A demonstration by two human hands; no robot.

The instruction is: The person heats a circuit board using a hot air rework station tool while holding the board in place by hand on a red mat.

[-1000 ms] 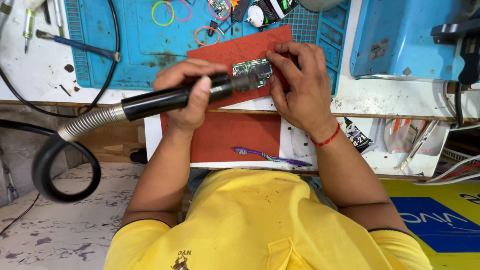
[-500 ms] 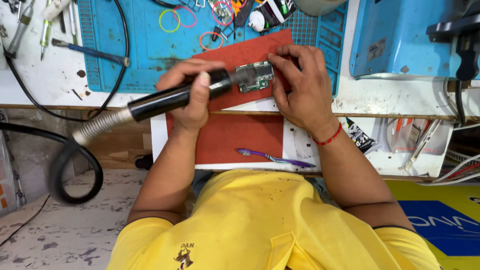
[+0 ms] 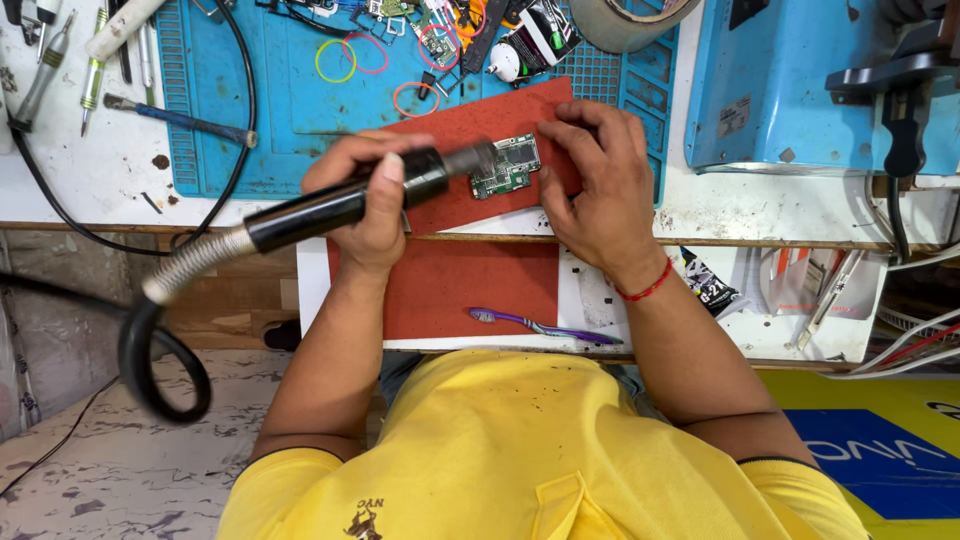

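A black hot-air wand (image 3: pixel 340 205) is being gripped by the curled left hand (image 3: pixel 368 195); a green circuit board (image 3: pixel 507 167) is being pinned under the right hand's (image 3: pixel 598 180) fingertips (image 3: pixel 547 180).

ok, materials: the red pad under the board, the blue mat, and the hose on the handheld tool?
Red pad: looks like matte fibre or rubbery sheet, dull with no glare; cannot tell which. Blue mat: probably silicone, soft sheen with moulded ribs and grid cells. Hose: metal spring coil near the black handle, shiny ridges, then black rubbery tube. The left hand grips the handle; the right hand steadies the green circuit board.
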